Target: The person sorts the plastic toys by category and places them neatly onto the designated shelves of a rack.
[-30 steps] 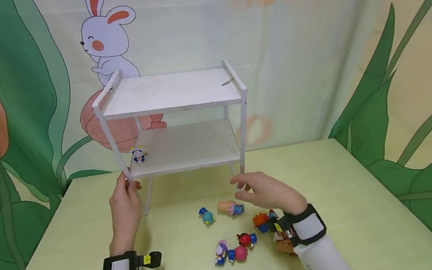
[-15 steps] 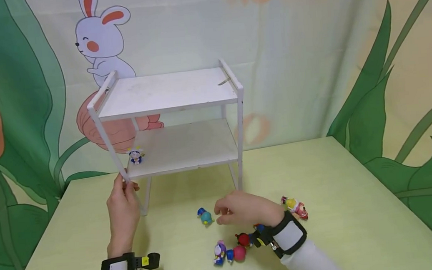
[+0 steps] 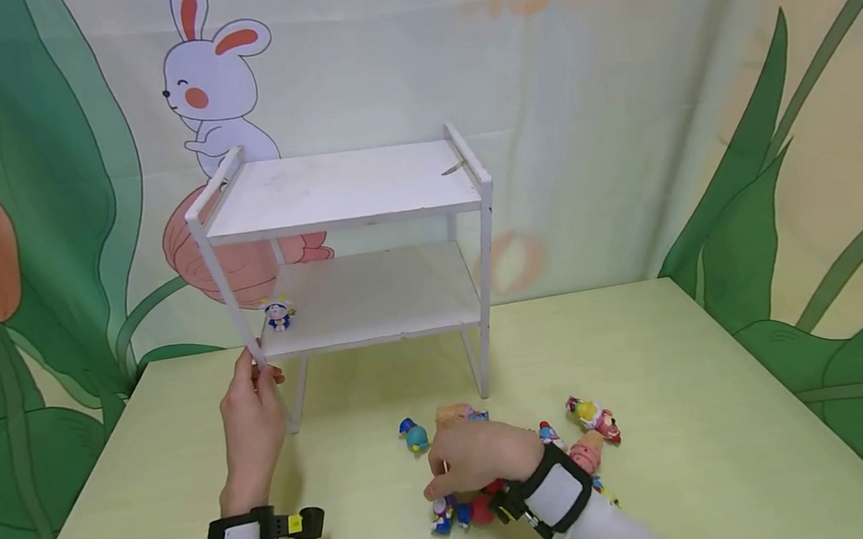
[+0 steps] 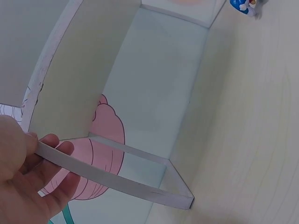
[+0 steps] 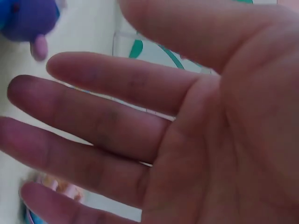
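My left hand (image 3: 251,436) grips the front left leg of a small white two-tier shelf (image 3: 343,184); the left wrist view shows thumb and fingers around that leg (image 4: 117,178). On the lower tier's left end stands a small blue-and-white figurine (image 3: 278,315). My right hand (image 3: 485,451) hovers over the toys on the table, its fingers extended and nothing held. Just below its thumb is a purple figurine (image 3: 442,519), seen also as a blurred purple shape (image 5: 32,21) in the right wrist view. A red round toy (image 3: 482,510) is partly hidden under this hand.
A teal figurine (image 3: 415,436) and an ice-cream-cone toy (image 3: 452,414) lie in front of the shelf. To the right are a yellow-and-red figurine (image 3: 594,419) and a pink cone toy (image 3: 586,452). A printed curtain (image 3: 579,125) hangs behind the table.
My right hand has moved left and toward the table's front, from beside the shelf's right leg to above the purple figurine. The left hand keeps its grip on the leg.
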The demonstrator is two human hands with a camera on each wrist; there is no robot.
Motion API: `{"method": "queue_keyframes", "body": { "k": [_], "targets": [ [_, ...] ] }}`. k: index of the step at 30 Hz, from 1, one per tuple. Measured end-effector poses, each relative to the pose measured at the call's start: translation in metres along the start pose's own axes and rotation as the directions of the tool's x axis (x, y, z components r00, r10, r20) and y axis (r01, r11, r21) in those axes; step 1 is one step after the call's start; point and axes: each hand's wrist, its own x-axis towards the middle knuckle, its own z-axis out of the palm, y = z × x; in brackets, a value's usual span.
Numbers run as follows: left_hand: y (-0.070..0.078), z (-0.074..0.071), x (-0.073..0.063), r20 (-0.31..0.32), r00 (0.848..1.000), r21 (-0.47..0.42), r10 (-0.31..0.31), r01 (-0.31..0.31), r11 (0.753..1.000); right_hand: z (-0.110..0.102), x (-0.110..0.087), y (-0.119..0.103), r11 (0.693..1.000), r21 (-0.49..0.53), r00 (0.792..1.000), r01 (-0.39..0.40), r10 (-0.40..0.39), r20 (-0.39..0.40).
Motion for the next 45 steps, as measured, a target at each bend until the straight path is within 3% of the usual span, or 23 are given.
{"method": "queue_keyframes", "body": {
  "k": [7, 16, 24, 33, 45],
  "targets": [
    [0.002, 0.0, 0.001, 0.0, 1.0, 0.003, -0.003, 0.003, 1.0, 0.007, 0.004, -0.007, 0.998, -0.036, 0.997, -0.058, 0.059, 0.048],
    [0.001, -0.001, 0.0, -0.002, 1.0, 0.006, 0.007, -0.007, 1.0, 0.01, 0.005, -0.011, 0.995, -0.091, 0.999, -0.036, 0.038, 0.024],
    [0.001, -0.001, -0.001, 0.005, 1.0, 0.004, 0.003, -0.003, 1.0, 0.008, 0.007, -0.01, 0.998, -0.061, 1.0, 0.018, -0.017, 0.022],
    [0.002, -0.001, 0.0, -0.001, 1.0, 0.009, 0.011, -0.011, 1.0, 0.009, 0.009, -0.011, 1.0, 0.002, 0.999, -0.019, 0.019, 0.026],
    [0.001, -0.001, 0.0, -0.009, 1.0, 0.004, 0.019, -0.019, 1.0, 0.01, 0.009, -0.01, 0.999, 0.017, 0.999, 0.029, -0.029, -0.028]
  ]
}}
